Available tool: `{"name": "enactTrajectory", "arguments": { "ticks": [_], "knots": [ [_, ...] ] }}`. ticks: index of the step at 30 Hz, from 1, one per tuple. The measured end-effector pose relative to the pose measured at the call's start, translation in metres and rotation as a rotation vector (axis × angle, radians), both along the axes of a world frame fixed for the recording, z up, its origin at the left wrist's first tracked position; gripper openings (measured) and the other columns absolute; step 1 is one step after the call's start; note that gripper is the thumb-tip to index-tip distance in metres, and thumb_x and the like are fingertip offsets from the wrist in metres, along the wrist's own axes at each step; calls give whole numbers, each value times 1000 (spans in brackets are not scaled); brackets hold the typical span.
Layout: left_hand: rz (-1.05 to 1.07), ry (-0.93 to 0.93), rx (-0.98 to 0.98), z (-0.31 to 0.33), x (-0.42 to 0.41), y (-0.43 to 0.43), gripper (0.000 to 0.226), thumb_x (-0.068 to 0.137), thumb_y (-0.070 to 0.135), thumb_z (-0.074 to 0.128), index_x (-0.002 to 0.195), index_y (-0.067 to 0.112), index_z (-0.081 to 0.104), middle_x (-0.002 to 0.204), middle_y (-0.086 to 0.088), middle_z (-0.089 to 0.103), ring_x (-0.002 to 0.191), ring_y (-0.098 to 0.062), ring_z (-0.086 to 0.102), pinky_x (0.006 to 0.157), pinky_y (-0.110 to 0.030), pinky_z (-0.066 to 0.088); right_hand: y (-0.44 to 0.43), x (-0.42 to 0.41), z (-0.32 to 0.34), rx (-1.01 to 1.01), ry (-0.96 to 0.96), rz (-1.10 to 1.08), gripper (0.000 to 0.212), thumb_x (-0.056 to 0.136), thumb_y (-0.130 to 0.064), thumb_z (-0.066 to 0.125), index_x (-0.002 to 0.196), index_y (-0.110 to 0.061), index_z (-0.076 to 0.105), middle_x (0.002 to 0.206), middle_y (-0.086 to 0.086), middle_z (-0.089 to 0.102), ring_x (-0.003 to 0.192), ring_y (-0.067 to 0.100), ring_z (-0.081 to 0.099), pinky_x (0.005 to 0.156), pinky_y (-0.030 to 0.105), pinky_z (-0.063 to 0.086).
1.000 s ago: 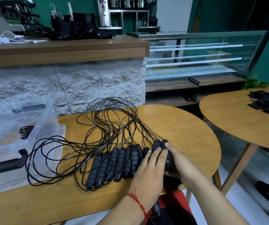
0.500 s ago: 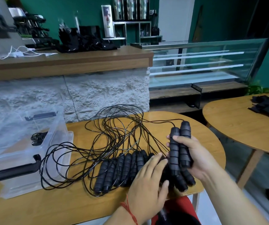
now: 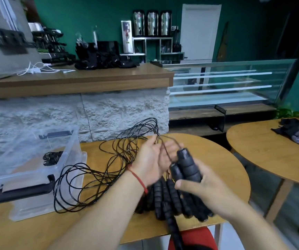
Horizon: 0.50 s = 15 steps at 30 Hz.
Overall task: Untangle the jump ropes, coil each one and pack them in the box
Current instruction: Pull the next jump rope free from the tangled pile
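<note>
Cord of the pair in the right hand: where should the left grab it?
Just above the handles, where the strands run free before entering the tangle. Come from the left and pinch both: the right hand grips the handles upright, and the left hand is open beside them.

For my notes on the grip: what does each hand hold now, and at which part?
The right hand grips two black handles around their middle, tops free. The left hand touches the thin cords; whether it pinches them is blurred.
</note>
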State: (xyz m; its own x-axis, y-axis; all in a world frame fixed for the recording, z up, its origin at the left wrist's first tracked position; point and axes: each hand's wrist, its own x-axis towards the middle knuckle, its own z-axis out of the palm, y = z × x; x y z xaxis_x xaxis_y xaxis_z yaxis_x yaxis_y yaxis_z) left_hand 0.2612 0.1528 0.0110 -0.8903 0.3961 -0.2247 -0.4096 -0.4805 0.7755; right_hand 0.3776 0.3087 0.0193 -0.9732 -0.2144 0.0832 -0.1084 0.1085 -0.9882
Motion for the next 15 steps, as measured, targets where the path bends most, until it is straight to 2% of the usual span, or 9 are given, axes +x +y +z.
{"name": "enactTrajectory", "arguments": {
  "ticks": [1,3,6,7,9,11,13,15],
  "knots": [
    [18,-6,-6,13,-9,-7,71,112,53,25,131,-8,56,119,-24,74,97,-33,73,84,-44,60,-4,3,-6,31,-32,42,41,80,-15,78,112,-39,69,91,-3,74,80,15,67,74,29,54],
    [38,-10,-45,39,-22,-24,67,113,45,27,133,-14,51,105,-21,73,85,-27,73,74,-38,65,-9,7,-19,99,-65,124,45,85,-13,78,117,-43,67,100,1,73,87,17,66,83,34,53],
    [63,6,-121,65,-38,-45,50,112,37,29,115,-4,56,80,-4,59,66,-12,53,52,-24,51,-15,13,-30,165,-116,196,62,90,-14,77,137,-48,57,127,-5,75,117,13,70,110,30,49],
    [79,30,-146,72,-43,-51,43,112,36,28,106,2,55,77,-1,54,63,-10,48,50,-22,45,-17,15,-32,175,-143,231,67,91,-12,77,141,-49,52,134,-12,71,125,6,65,113,23,45],
    [130,82,-166,86,-53,-61,36,111,33,29,95,11,52,74,3,47,59,-9,41,48,-21,38,-21,14,-35,238,-145,263,72,93,-11,75,137,-59,46,144,-27,60,128,-16,54,101,1,34],
    [186,133,-161,99,-61,-72,33,111,31,32,92,13,52,72,5,47,57,-9,38,48,-20,36,-21,10,-35,259,-180,257,71,93,-7,74,133,-60,49,143,-24,63,120,-18,56,89,-4,35],
    [229,166,-133,113,-64,-83,29,109,31,37,95,13,54,72,6,48,58,-9,39,47,-21,38,-19,4,-35,262,-193,217,68,93,-6,73,133,-56,52,135,-20,69,118,-14,60,95,0,39],
    [283,202,-125,125,-67,-95,27,108,32,41,100,12,58,73,6,50,59,-10,41,49,-22,41,-18,0,-33,318,-143,220,68,95,-10,72,130,-62,47,135,-38,59,117,-31,48,102,-8,24]
  ]
}}
